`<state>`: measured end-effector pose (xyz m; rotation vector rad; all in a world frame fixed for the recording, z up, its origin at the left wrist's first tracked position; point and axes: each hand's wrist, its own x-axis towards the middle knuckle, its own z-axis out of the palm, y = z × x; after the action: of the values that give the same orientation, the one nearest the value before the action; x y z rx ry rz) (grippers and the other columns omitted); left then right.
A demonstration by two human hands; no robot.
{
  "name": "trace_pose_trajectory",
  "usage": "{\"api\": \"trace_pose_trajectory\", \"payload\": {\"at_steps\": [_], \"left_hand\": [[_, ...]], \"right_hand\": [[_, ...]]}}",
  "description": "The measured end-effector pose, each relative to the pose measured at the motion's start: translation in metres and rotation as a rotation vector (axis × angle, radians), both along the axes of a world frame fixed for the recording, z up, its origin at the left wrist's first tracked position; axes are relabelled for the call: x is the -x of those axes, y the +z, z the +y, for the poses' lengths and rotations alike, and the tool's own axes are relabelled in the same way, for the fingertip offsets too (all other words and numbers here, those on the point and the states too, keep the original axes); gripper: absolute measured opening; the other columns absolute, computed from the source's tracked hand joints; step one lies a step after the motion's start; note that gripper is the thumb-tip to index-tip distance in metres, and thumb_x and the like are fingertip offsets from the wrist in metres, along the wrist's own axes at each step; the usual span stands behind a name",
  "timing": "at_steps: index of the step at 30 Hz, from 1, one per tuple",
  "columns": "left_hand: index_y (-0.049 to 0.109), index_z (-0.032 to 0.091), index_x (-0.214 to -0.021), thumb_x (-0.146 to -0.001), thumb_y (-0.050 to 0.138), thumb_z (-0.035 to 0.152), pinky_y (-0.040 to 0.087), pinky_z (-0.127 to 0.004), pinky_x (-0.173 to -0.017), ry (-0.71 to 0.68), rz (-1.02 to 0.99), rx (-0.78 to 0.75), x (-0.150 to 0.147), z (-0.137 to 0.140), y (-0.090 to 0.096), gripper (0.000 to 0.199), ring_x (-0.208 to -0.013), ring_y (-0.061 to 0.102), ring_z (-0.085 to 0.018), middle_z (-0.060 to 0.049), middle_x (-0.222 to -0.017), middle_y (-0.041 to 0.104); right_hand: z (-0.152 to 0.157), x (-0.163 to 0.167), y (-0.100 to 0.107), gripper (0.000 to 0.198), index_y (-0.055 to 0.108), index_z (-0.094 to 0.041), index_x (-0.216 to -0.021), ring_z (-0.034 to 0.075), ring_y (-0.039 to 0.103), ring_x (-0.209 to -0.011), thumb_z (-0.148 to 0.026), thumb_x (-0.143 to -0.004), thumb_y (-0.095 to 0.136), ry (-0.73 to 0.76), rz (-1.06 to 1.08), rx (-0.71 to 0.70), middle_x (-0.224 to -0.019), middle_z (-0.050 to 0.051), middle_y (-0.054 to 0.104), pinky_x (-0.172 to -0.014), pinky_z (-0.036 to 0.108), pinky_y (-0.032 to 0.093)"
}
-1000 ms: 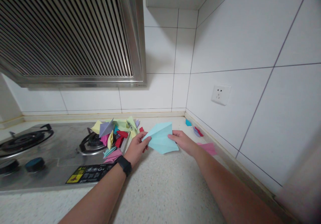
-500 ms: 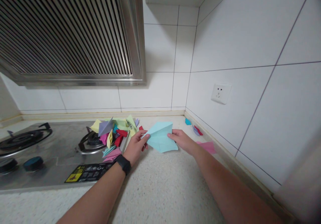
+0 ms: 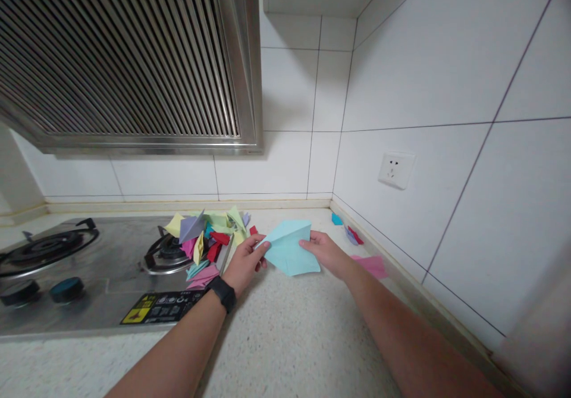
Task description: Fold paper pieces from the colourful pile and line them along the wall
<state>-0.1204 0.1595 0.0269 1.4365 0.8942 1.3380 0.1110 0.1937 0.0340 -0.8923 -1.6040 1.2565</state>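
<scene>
Between my two hands is a light blue sheet of paper with fold creases, its left end tapering toward a point. My left hand pinches that tapered end, thumb on top. My right hand grips the opposite edge, its thumb lying on the paper and its other fingers mostly hidden behind. The sheet is held just over the speckled countertop. To the left of my left hand lies a pile of folded coloured papers, in yellow, green, purple, red, pink and blue.
A gas stove with burners and knobs fills the left side, under a metal range hood. Along the right wall lie a pink paper and small blue, purple and red paper pieces. A wall socket sits above them.
The whole view has shifted slightly, so everything appears a little lower and further right. Both hands keep the same hold on the light blue paper.
</scene>
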Motion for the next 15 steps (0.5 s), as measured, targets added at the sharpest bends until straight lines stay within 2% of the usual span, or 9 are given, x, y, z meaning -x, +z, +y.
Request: {"api": "trace_pose_trajectory", "payload": {"at_steps": [5, 15], "left_hand": [[0.058, 0.015, -0.097, -0.08, 0.062, 0.049, 0.029, -0.016, -0.038, 0.006, 0.021, 0.0, 0.0003, 0.0009, -0.0006, 0.038, -0.044, 0.046, -0.007, 0.005, -0.057, 0.049], [0.06, 0.015, -0.096, -0.079, 0.061, 0.052, 0.031, -0.016, -0.039, -0.009, 0.039, -0.002, 0.0006, 0.0013, -0.0024, 0.041, -0.05, 0.048, -0.009, 0.004, -0.061, 0.05]], "right_hand": [[-0.0011, 0.0018, -0.0005, 0.037, 0.066, -0.015, -0.102, 0.022, 0.066, -0.086, -0.042, -0.075, 0.068, -0.031, -0.015, 0.01, -0.099, 0.009, 0.071, -0.08, 0.038, 0.05], [-0.0012, 0.0011, -0.0003, 0.042, 0.066, -0.016, -0.102, 0.022, 0.067, -0.082, -0.045, -0.072, 0.07, -0.04, 0.027, 0.042, -0.096, 0.009, 0.072, -0.077, 0.037, 0.051]]}}
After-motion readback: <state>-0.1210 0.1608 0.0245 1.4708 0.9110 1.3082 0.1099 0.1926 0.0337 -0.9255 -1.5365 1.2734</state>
